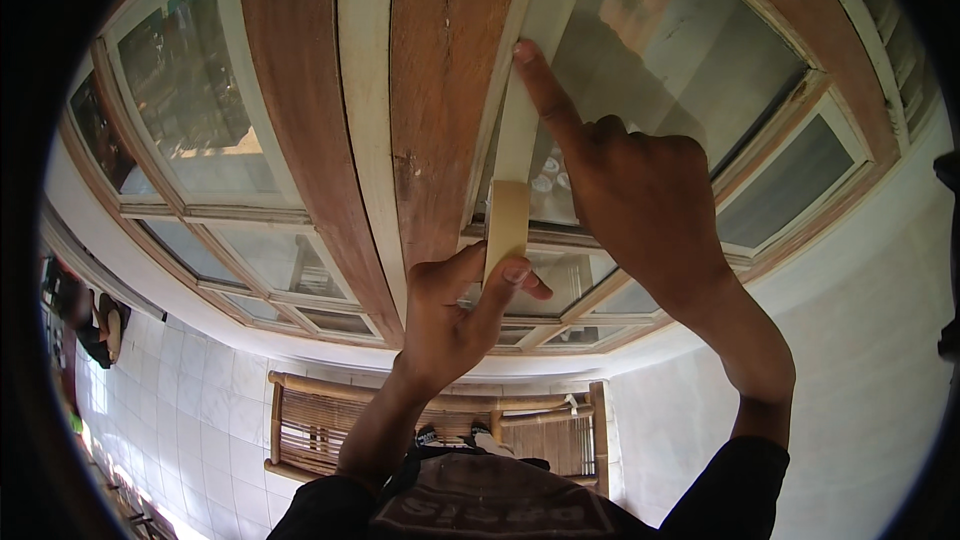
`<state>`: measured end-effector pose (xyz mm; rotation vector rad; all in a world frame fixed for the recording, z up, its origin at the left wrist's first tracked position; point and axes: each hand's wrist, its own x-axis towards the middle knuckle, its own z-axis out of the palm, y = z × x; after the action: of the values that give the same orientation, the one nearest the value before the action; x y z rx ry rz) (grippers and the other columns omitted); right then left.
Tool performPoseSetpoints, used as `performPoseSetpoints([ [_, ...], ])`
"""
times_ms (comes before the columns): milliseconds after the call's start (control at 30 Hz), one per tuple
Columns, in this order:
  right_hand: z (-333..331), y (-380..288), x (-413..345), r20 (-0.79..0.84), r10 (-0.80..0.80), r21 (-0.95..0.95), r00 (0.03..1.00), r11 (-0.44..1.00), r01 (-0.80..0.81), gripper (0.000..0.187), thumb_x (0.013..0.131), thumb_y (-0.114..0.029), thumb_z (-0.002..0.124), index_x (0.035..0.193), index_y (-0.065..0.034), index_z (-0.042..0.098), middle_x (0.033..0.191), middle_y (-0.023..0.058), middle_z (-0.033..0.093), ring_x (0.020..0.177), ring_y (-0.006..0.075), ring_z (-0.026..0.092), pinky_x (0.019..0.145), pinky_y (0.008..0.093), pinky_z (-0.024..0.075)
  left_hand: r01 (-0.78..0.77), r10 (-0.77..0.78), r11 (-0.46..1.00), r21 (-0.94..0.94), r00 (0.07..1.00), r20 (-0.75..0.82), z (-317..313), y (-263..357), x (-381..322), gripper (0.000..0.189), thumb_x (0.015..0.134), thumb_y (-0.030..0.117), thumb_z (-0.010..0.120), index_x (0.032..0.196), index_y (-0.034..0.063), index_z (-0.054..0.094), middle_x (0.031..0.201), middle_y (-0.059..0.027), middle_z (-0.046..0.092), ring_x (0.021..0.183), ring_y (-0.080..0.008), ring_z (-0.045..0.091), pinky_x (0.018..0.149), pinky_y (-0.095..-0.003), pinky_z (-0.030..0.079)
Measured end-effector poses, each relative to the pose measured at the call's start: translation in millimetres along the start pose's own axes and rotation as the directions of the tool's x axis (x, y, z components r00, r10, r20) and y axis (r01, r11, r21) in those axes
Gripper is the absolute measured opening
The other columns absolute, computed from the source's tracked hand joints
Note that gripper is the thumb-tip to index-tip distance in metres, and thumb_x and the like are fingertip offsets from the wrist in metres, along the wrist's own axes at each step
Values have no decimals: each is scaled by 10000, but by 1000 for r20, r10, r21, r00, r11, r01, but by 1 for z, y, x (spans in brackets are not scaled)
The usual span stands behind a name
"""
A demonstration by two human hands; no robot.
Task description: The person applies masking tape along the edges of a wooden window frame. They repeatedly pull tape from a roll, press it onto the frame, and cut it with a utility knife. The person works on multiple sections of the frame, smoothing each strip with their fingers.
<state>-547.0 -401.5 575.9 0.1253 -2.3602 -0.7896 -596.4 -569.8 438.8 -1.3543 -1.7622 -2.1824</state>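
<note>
My left hand (457, 311) grips a roll of beige masking tape (508, 221), seen edge-on, between thumb and fingers. From the roll a pale strip of tape (517, 127) runs upward on the window glass (637, 67), along the inner edge of the wooden frame (442, 90). The index fingertip of my right hand (637, 180) touches the strip's left edge, above the roll. My other right fingers are curled in, and I see nothing held in them. Part of the glass lies hidden behind the right hand.
My feet (450, 435) are on a bamboo bench (551, 416) below. Another paned window (202, 90) is at the left. White floor tiles (202, 405) spread at lower left, where a person (101, 322) sits. A pale wall (825, 330) stands at right.
</note>
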Motion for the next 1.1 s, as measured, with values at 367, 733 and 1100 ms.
performPoseSetpoints([
  [367,8,-12,-12,65,14,34,998,999,-16,957,881,-41,699,1744,-222,326,548,30,550,407,176,523,424,363,421,191,-192,963,-189,981,14,-4,-14,-19,475,1196,307,485,966,-70,663,790,-121,708,715,-192,735,740,-362,633],
  [733,18,-19,-19,76,30,27,997,999,-32,941,914,-42,689,1751,-236,305,577,29,569,424,179,539,436,357,433,-97,87,970,224,995,55,-8,-25,-33,277,1108,193,621,1052,-36,767,946,-138,824,996,-259,790,1043,-459,572],
  [1100,20,-27,-25,115,41,45,993,998,-46,933,930,-43,683,1753,-241,291,599,61,604,433,192,579,444,369,475,239,-247,943,-232,969,-8,1,-29,-42,283,1094,187,704,928,-32,771,776,-115,790,731,-170,794,640,-283,630],
])
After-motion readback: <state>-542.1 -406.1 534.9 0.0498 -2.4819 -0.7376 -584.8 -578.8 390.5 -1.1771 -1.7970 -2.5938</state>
